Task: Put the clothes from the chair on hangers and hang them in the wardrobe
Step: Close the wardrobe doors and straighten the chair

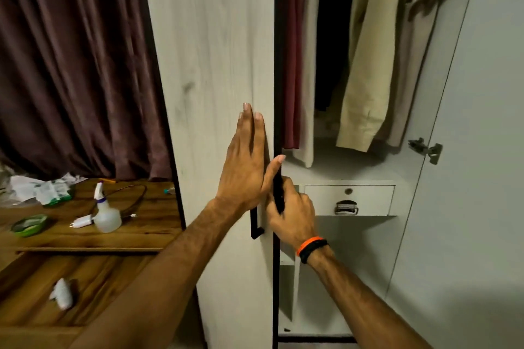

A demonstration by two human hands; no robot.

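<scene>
The white wardrobe's left door point(215, 65) fills the middle of the view. My left hand point(246, 159) lies flat on its front with fingers straight, just above the black door handle point(255, 228). My right hand point(292, 211), with an orange and black wristband, is wrapped around the door's black edge point(277, 93). Inside hang a maroon garment point(292, 71), a pale one point(309, 79) beside it, and a cream jacket point(368, 65) further right. No chair or loose hanger is in view.
The right wardrobe door point(467, 150) stands swung open. A small white drawer point(347, 200) sits under the hanging space. At left, a wooden desk point(136, 235) holds a spray bottle point(105, 212), a charger, papers and a green dish. A dark curtain point(71, 65) hangs behind.
</scene>
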